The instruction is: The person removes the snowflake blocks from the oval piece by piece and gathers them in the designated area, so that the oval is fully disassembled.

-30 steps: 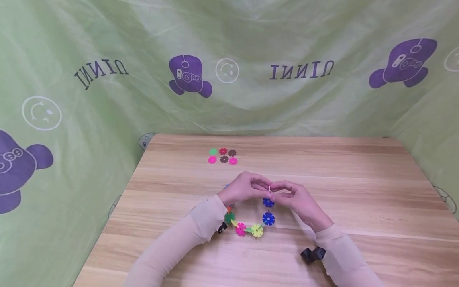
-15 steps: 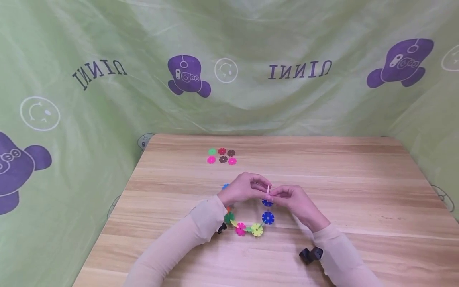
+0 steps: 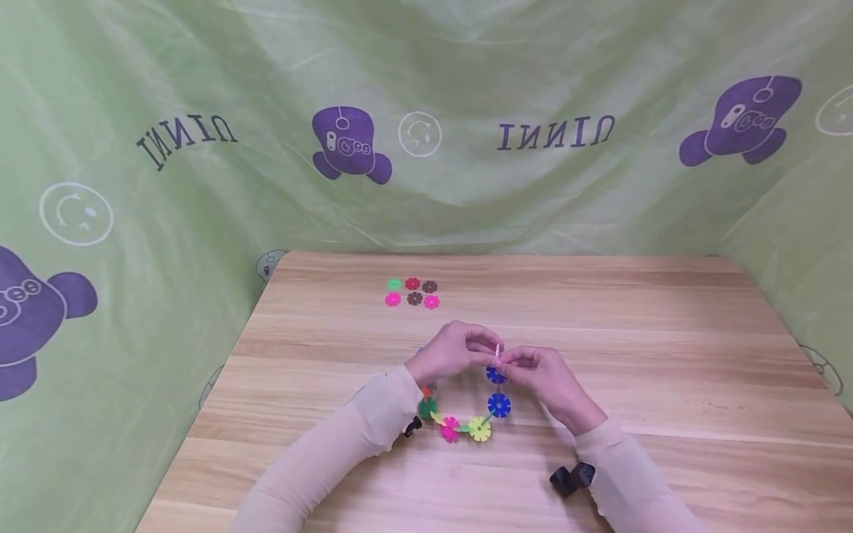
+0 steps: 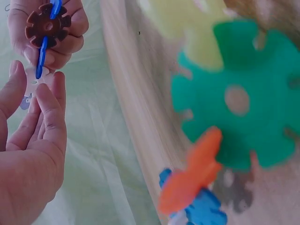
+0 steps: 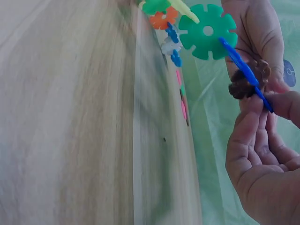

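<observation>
A chain of slotted snowflake discs hangs in a loop between the hands and the table. My left hand [image 3: 453,349] pinches a whitish translucent disc [image 4: 33,80], seen edge-on in the head view. Close against it, my right hand [image 3: 549,376] pinches the blue end disc [image 5: 268,102] with thumb and fingertips. Below come a brown disc [image 4: 48,26] and another blue disc [image 3: 498,405]. A yellow disc [image 3: 479,428], a pink disc [image 3: 450,429], a green disc [image 3: 429,407] and an orange disc [image 4: 191,172] continue round. My left hand and wrist hide the chain's far part.
Several loose discs lie in two rows farther back on the wooden table [image 3: 633,318], among them a red disc [image 3: 412,283] and a green one. A green printed curtain [image 3: 466,200] encloses the table behind and at the sides. Each wrist carries a black camera [image 3: 573,480].
My right hand has shifted slightly left and down, its fingers drawing lower from the whitish disc's top onto the blue end disc. The left hand holds nearly still.
</observation>
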`<state>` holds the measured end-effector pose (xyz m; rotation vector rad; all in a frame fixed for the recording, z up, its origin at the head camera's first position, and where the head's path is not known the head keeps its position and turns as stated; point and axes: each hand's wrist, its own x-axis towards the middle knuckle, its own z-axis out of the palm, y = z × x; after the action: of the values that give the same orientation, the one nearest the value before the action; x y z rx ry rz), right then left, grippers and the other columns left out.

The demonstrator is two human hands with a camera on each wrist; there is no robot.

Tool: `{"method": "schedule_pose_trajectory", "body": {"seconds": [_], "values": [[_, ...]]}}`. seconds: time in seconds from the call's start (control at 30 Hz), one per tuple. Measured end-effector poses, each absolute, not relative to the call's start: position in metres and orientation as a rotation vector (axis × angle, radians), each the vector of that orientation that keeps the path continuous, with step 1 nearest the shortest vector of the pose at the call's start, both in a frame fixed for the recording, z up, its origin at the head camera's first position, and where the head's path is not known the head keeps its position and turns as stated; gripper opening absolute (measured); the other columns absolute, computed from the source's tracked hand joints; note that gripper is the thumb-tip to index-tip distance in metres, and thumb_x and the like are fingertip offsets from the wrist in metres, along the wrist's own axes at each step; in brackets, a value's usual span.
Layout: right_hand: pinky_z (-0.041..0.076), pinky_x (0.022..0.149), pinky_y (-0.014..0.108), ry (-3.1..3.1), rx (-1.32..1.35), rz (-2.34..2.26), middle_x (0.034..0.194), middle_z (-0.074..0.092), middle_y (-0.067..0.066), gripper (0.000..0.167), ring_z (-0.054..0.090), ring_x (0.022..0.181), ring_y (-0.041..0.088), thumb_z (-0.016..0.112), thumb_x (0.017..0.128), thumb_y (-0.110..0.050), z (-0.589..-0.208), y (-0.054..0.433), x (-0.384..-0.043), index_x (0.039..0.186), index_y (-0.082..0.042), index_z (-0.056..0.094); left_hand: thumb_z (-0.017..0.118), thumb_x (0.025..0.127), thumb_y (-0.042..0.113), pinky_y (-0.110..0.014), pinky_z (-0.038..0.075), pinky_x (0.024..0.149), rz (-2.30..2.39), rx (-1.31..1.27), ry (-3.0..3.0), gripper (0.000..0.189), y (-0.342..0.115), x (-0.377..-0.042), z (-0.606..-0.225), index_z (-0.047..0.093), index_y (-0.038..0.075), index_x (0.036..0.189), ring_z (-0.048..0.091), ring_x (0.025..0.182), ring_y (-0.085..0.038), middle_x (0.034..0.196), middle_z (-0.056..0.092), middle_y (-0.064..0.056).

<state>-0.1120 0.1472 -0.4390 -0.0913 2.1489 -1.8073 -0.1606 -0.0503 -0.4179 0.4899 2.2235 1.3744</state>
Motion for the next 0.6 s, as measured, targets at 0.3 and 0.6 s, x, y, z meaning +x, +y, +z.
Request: {"method": "schedule_pose_trajectory", "body": {"seconds": [0.3,0.6], "values": [[0.058,0.084,0.024,2.132,-0.032,-1.886,0.099,0.073,0.011,0.022,0.068,0.088,0.012,0.066,0.089,-0.003,-0.4407,0.1405,-0.1114,0.106,0.011,0.063,0.076,0.086,0.026,-0.035,0.052,0.102,1.348,0.475,2.282,0.032,-0.0494,-0.1579,-0.4162,0.072,0.016,0.115,0.07,0.103,-0.009,0.11,0.075,0.004],[0.058,0.081,0.022,2.165,-0.042,-1.865,0.095,0.07,0.008,0.02,0.066,0.086,0.01,0.064,0.089,-0.002,-0.4342,0.1396,-0.1137,0.104,0.011,0.062,0.075,0.086,0.026,-0.035,0.052,0.101,1.426,0.439,2.252,0.027,-0.0499,-0.1588,-0.4154,0.073,0.019,0.112,0.069,0.104,-0.01,0.111,0.074,0.004]]}}
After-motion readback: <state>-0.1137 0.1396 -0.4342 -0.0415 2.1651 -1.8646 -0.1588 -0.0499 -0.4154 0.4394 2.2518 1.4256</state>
